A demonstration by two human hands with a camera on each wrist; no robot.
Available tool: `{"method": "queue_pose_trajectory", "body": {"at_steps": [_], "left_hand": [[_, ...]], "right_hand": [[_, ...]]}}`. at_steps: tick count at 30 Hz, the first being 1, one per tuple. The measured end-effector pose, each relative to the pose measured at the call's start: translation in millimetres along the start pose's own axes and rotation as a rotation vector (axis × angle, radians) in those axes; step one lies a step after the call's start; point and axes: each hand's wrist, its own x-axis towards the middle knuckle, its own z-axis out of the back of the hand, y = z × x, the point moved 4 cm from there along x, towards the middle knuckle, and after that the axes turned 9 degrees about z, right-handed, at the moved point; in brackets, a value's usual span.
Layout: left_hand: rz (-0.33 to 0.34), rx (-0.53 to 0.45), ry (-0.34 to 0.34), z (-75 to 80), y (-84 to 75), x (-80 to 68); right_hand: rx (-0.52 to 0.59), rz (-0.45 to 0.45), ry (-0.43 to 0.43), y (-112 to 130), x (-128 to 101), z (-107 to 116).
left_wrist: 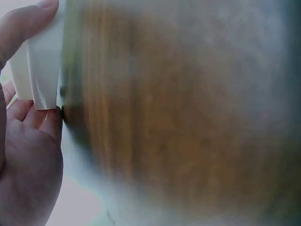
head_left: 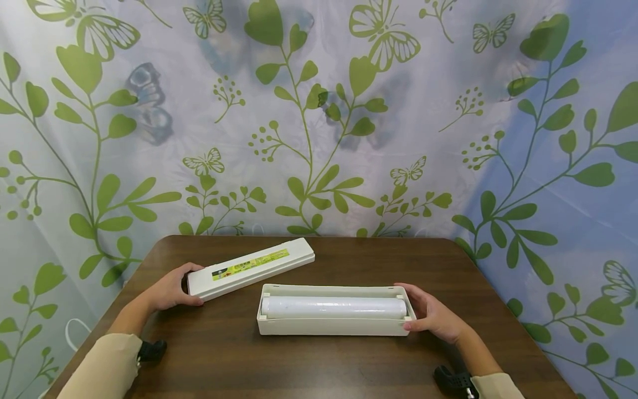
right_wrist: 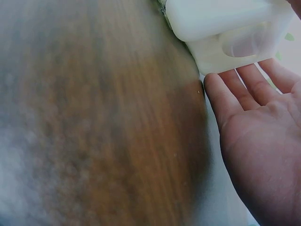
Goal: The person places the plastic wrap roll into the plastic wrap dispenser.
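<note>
A long white lid with a yellow-green label lies slanted at the back left of the brown table. My left hand grips its near left end. In the left wrist view the thumb and the fingers below pinch that white end. In front of the lid lies an open white dispenser box holding a roll of clear film. My right hand rests against the box's right end. In the right wrist view its fingers are straight, beside the box end.
A curtain printed with green leaves and butterflies hangs close behind the table and at both sides. The table's rounded back corners sit at the left and right. Bare wood lies between the box and the near edge.
</note>
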Motion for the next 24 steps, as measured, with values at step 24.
{"method": "queue_pose_trajectory", "body": {"at_steps": [24], "left_hand": [[-0.060,-0.031,-0.122,-1.1,-9.7,-10.8]], "right_hand": [[0.013,0.001,0.002,0.8,-1.1,-1.4]]}}
